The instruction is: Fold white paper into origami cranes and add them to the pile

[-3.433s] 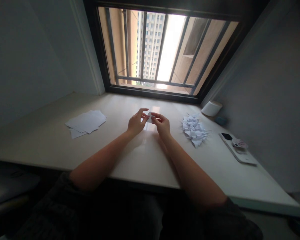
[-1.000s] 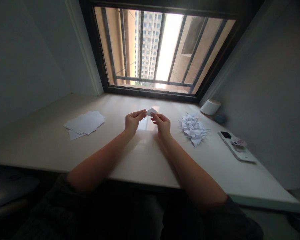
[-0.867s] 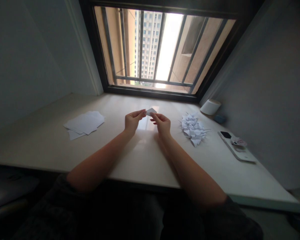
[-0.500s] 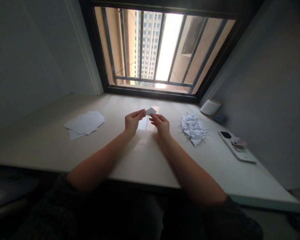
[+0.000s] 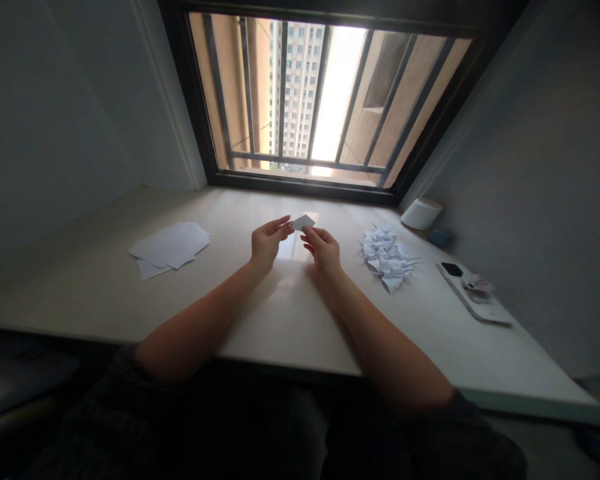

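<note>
A small piece of folded white paper (image 5: 304,221) is held up between both hands, over the middle of the table. My left hand (image 5: 269,241) pinches its left corner with thumb and fingers. From below right, my right hand (image 5: 323,247) grips its lower edge, thumb on the near face and the other fingers curled. The paper has a pointed top, and its lower part is hidden by the fingertips. Left of my hands lies a loose stack of white paper sheets (image 5: 173,247). To the right is a heap of folded white paper pieces (image 5: 387,257).
A white roll-shaped object (image 5: 421,214) stands at the back right, with a small dark blue item (image 5: 440,237) beside it. A white phone (image 5: 473,297) with a ring holder lies near the right wall. Beyond the pale table (image 5: 285,327) is a barred window (image 5: 300,180).
Both hands and the folded paper have shifted very slightly to the right. The left index finger has lifted a little from the paper's edge. The stack and the heap look the same.
</note>
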`<action>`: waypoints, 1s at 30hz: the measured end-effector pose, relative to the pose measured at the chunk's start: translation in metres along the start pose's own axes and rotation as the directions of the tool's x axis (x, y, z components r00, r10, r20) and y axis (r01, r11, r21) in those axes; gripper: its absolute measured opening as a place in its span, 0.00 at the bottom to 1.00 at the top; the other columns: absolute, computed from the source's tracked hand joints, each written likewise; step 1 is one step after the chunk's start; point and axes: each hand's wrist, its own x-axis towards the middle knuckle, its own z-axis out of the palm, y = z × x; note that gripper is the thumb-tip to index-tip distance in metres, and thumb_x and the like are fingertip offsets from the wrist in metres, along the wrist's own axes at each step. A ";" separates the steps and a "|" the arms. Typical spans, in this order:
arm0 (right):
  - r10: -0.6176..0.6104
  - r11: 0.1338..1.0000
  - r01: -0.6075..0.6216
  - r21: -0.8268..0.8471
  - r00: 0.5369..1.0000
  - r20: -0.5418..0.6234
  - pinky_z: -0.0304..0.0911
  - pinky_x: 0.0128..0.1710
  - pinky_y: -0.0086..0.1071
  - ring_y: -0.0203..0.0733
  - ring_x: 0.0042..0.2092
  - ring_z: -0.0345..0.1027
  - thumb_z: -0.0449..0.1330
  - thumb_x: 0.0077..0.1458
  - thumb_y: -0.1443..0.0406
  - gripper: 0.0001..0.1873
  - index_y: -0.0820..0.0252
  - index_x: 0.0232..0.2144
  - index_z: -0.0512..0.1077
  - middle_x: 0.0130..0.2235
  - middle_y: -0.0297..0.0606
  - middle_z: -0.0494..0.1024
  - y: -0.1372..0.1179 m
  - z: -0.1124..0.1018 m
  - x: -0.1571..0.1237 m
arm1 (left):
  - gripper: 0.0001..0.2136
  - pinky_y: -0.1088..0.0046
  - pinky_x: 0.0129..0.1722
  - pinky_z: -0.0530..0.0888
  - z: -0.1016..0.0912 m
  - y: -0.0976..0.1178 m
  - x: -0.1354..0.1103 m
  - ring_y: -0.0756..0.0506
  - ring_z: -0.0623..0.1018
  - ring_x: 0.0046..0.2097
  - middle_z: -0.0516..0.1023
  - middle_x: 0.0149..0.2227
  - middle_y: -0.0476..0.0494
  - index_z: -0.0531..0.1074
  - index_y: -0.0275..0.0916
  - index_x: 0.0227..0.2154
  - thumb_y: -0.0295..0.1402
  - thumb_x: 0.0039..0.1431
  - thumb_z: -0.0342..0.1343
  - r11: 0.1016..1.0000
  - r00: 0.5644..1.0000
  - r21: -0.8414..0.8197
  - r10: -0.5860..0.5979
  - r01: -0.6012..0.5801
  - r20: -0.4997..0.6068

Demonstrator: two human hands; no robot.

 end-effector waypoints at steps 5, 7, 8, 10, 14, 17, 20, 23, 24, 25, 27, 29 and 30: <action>-0.010 1.000 0.010 -0.008 1.000 0.004 0.65 0.32 0.31 0.40 0.33 0.75 0.70 0.35 0.56 0.16 0.57 0.26 0.74 0.27 0.33 0.79 0.000 0.000 0.000 | 0.19 0.67 0.40 0.71 0.000 0.001 0.000 0.45 0.80 0.37 0.81 0.35 0.41 0.79 0.38 0.38 0.41 0.42 0.67 1.000 1.000 -0.009 0.003 -0.003 -0.002; -0.014 1.000 0.014 -0.003 1.000 0.011 0.64 0.31 0.30 0.39 0.32 0.75 0.70 0.35 0.56 0.16 0.57 0.26 0.74 0.26 0.33 0.78 -0.001 0.000 0.000 | 0.20 0.67 0.40 0.71 -0.001 0.002 0.000 0.46 0.80 0.36 0.81 0.35 0.42 0.79 0.38 0.39 0.41 0.42 0.67 1.000 1.000 -0.011 0.005 -0.005 0.004; -0.014 1.000 0.013 0.003 1.000 0.011 0.63 0.31 0.30 0.39 0.32 0.75 0.70 0.35 0.56 0.16 0.57 0.26 0.74 0.26 0.32 0.78 -0.002 0.000 0.000 | 0.20 0.67 0.41 0.71 -0.001 0.003 0.000 0.46 0.79 0.36 0.81 0.34 0.42 0.78 0.38 0.40 0.41 0.42 0.68 1.000 1.000 -0.013 0.006 -0.006 0.016; -0.012 1.000 0.012 0.005 1.000 0.007 0.62 0.30 0.29 0.38 0.31 0.74 0.70 0.35 0.56 0.16 0.57 0.26 0.74 0.25 0.31 0.77 -0.003 -0.001 0.000 | 0.23 0.67 0.42 0.71 -0.001 0.005 0.000 0.45 0.79 0.38 0.82 0.33 0.42 0.78 0.38 0.41 0.40 0.40 0.69 1.000 0.998 -0.014 0.014 -0.014 0.054; -0.030 0.998 0.031 -0.053 0.999 0.024 0.61 0.30 0.29 0.38 0.31 0.74 0.69 0.36 0.55 0.16 0.57 0.26 0.74 0.26 0.32 0.77 -0.003 -0.002 0.001 | 0.24 0.66 0.43 0.71 -0.001 0.007 -0.002 0.44 0.79 0.40 0.82 0.33 0.42 0.78 0.37 0.40 0.39 0.36 0.71 1.000 0.997 -0.005 0.019 -0.019 0.076; -0.035 0.998 0.037 -0.042 0.999 0.034 0.60 0.30 0.29 0.38 0.31 0.74 0.70 0.36 0.55 0.16 0.57 0.27 0.74 0.25 0.32 0.77 -0.002 -0.003 0.002 | 0.22 0.66 0.43 0.71 -0.002 0.007 -0.001 0.44 0.79 0.39 0.82 0.33 0.42 0.78 0.37 0.38 0.38 0.36 0.70 1.000 0.998 0.000 -0.006 0.006 0.061; -0.032 0.999 0.032 -0.008 0.999 0.031 0.60 0.29 0.29 0.38 0.30 0.73 0.70 0.35 0.55 0.16 0.57 0.26 0.75 0.25 0.32 0.77 0.000 -0.002 0.003 | 0.21 0.66 0.42 0.71 -0.003 0.006 0.001 0.45 0.79 0.38 0.81 0.33 0.41 0.79 0.37 0.38 0.37 0.37 0.70 1.000 0.998 -0.003 -0.023 0.024 0.051; -0.028 0.999 0.029 -0.018 0.999 0.027 0.60 0.29 0.29 0.38 0.31 0.73 0.70 0.35 0.55 0.16 0.57 0.26 0.75 0.26 0.32 0.78 -0.001 -0.002 0.002 | 0.21 0.67 0.41 0.71 -0.003 0.005 0.002 0.45 0.79 0.37 0.81 0.33 0.42 0.79 0.37 0.37 0.37 0.36 0.70 0.999 0.998 -0.008 -0.036 0.037 0.043; -0.028 0.999 0.028 -0.025 0.999 0.027 0.60 0.29 0.29 0.38 0.31 0.73 0.70 0.35 0.55 0.17 0.57 0.26 0.75 0.26 0.32 0.78 -0.001 -0.001 0.002 | 0.21 0.67 0.41 0.71 -0.003 0.005 0.002 0.46 0.79 0.37 0.81 0.32 0.42 0.79 0.37 0.37 0.37 0.36 0.70 0.999 0.998 -0.008 -0.040 0.040 0.040; -0.028 0.999 0.029 -0.030 0.999 0.027 0.60 0.29 0.29 0.38 0.31 0.73 0.70 0.35 0.55 0.17 0.58 0.27 0.75 0.26 0.32 0.77 -0.001 -0.001 0.002 | 0.20 0.68 0.41 0.71 -0.003 0.005 0.002 0.46 0.79 0.36 0.81 0.33 0.42 0.79 0.37 0.37 0.38 0.37 0.70 0.999 0.998 -0.007 -0.042 0.042 0.038; -0.031 0.999 0.032 -0.034 0.999 0.030 0.60 0.29 0.28 0.37 0.30 0.73 0.70 0.35 0.55 0.17 0.58 0.27 0.75 0.25 0.32 0.77 -0.002 -0.001 0.002 | 0.20 0.68 0.40 0.71 -0.002 0.006 0.001 0.46 0.79 0.36 0.81 0.33 0.42 0.79 0.37 0.37 0.38 0.37 0.70 0.999 0.998 -0.004 -0.043 0.043 0.037; -0.041 0.998 0.043 -0.042 0.999 0.031 0.59 0.28 0.28 0.37 0.30 0.73 0.70 0.35 0.54 0.17 0.59 0.27 0.74 0.25 0.32 0.77 -0.002 -0.001 0.002 | 0.20 0.68 0.40 0.71 -0.002 0.007 0.001 0.46 0.79 0.36 0.81 0.32 0.42 0.78 0.36 0.36 0.38 0.37 0.70 0.999 0.998 0.011 -0.031 0.031 0.049; -0.049 0.997 0.051 -0.051 0.998 0.029 0.59 0.28 0.28 0.37 0.29 0.73 0.69 0.35 0.54 0.18 0.59 0.27 0.74 0.25 0.32 0.77 -0.003 -0.002 0.002 | 0.20 0.68 0.41 0.72 -0.002 0.008 0.000 0.46 0.79 0.36 0.81 0.31 0.42 0.78 0.36 0.36 0.39 0.38 0.70 1.000 0.998 0.025 -0.018 0.017 0.065</action>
